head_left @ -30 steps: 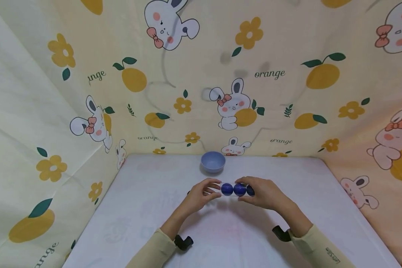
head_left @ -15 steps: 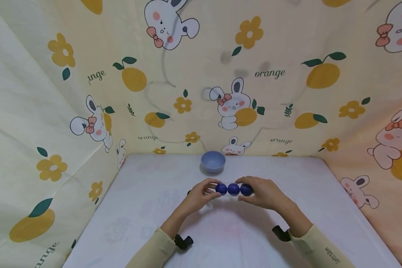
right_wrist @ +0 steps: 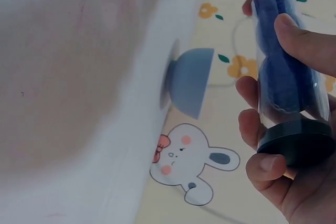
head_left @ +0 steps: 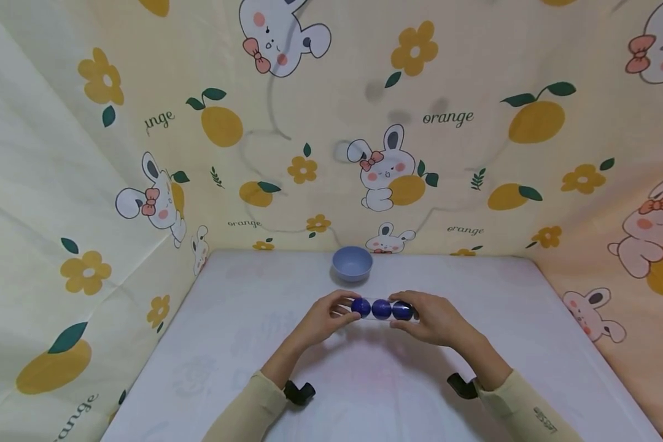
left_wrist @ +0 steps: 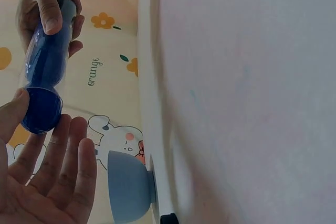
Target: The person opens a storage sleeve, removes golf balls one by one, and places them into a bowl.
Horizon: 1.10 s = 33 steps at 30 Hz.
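A clear tube (right_wrist: 319, 93) with a black cap (right_wrist: 296, 141) holds three blue balls (head_left: 382, 309) in a row. In the head view it lies nearly level above the table, cap to the right. My right hand (head_left: 433, 316) grips its capped end, thumb along the side and fingers wrapped behind. At the uncapped end, my left hand (head_left: 321, 316) has its thumb and fingertips around the leftmost blue ball (left_wrist: 42, 113), which bulges out past the tube's rim. The left palm faces that end in the left wrist view.
A light blue bowl (head_left: 352, 264) stands at the back of the white table (head_left: 243, 368), just beyond my hands. A patterned cloth (head_left: 282, 153) with rabbits and oranges rises behind and along both sides.
The blue balls have slid left along the tube, and the leftmost has come between my left fingertips. Both hands stay almost in place; the head view tilts slightly.
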{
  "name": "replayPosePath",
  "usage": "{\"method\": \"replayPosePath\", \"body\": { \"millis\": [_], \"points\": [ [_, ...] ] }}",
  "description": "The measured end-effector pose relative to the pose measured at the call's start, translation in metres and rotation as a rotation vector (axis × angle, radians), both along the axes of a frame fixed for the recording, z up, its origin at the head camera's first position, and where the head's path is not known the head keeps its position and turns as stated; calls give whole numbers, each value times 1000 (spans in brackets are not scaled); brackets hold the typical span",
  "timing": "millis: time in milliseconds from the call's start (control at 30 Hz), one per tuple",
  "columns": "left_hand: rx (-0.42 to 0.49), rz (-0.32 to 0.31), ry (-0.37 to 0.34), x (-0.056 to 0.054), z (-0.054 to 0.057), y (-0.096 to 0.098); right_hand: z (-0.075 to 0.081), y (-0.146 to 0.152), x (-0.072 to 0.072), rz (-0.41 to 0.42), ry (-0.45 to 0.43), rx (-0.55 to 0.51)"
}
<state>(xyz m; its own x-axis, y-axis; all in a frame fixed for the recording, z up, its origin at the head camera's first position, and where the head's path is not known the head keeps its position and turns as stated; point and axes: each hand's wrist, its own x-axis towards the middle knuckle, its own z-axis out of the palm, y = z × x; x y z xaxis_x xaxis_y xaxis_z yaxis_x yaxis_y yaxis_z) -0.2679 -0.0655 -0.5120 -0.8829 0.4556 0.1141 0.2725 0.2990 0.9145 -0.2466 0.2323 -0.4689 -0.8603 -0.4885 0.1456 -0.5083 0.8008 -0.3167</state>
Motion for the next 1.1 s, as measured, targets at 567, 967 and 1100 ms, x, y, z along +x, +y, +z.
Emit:
{"method": "replayPosePath", "body": {
  "millis": [567, 967, 1100],
  "points": [
    [-22, 90, 3, -14, 2, -8, -7, 8, 4, 3, 4, -85],
    [-53, 163, 55, -33, 4, -9, -8, 9, 4, -1, -16, -115],
    [-57, 182, 57, -40, 4, -11, -9, 11, 5, -3, -28, -123]
  ]
}}
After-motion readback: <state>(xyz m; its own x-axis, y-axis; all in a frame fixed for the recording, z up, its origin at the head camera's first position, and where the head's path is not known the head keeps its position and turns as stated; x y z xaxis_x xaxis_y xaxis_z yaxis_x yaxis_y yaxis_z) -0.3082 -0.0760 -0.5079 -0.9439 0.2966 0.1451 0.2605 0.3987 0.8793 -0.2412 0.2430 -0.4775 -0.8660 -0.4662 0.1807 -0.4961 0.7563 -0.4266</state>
